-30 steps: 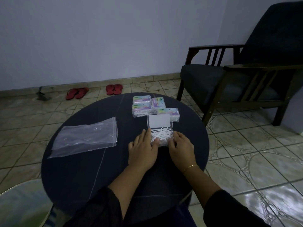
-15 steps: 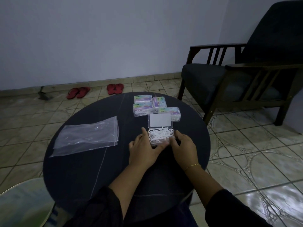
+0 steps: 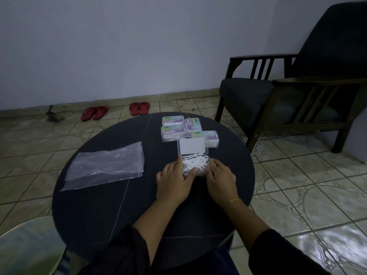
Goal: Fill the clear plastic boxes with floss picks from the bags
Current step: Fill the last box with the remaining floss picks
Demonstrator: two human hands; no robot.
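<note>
Dim room, round dark table (image 3: 99,205). I see the open box (image 3: 195,164) at mid-table, right of centre: clear plastic, heaped with white floss picks (image 3: 193,162) tangled above the rim, lid (image 3: 192,145) swung flat to the far side with a white label. Left hand (image 3: 174,181) cups the box's left edge, its thumb lying across the near picks. Right hand (image 3: 219,178) holds the right edge with curled fingers. Four closed boxes (image 3: 172,132) with pastel labels sit touching just beyond the lid. Clear bags (image 3: 105,165) lie flat to the left, well apart. The box's near wall is hidden behind the hands. Label print too small to read. I cannot tell whether the bags hold any picks.
</note>
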